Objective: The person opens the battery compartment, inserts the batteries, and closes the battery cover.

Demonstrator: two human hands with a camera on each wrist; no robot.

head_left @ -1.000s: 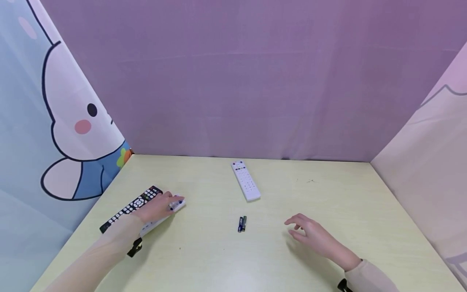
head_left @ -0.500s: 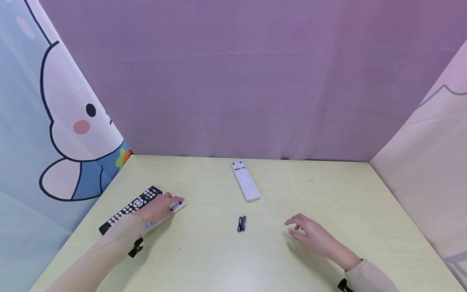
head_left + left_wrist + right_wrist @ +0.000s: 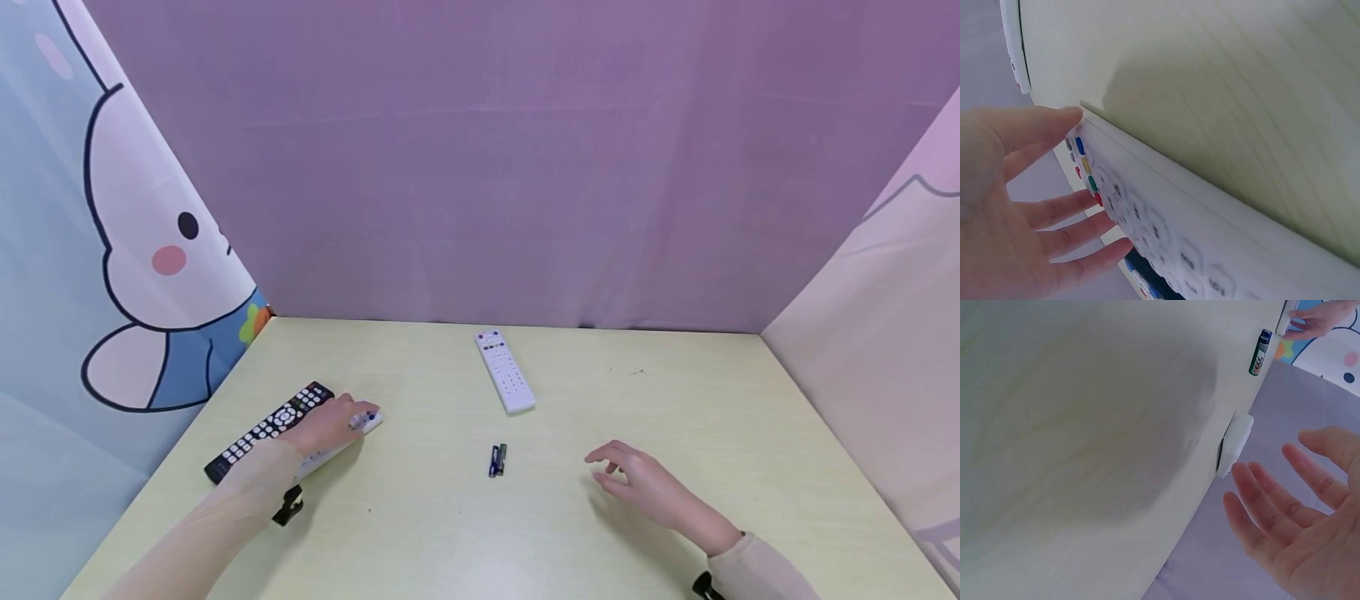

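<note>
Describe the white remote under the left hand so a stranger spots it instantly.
Start at the pale tabletop and go to the person's left, where a black remote lies. The white remote is alongside it, on the side nearer the batteries. Unlike the other white remote near the middle, this one has the left hand over it.

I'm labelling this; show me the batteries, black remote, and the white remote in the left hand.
Batteries (image 3: pixel 502 459): head view, casing of the right-hand one.
Black remote control (image 3: pixel 266 429): head view, button face.
White remote control (image 3: pixel 1160 219): left wrist view, button face.
</note>
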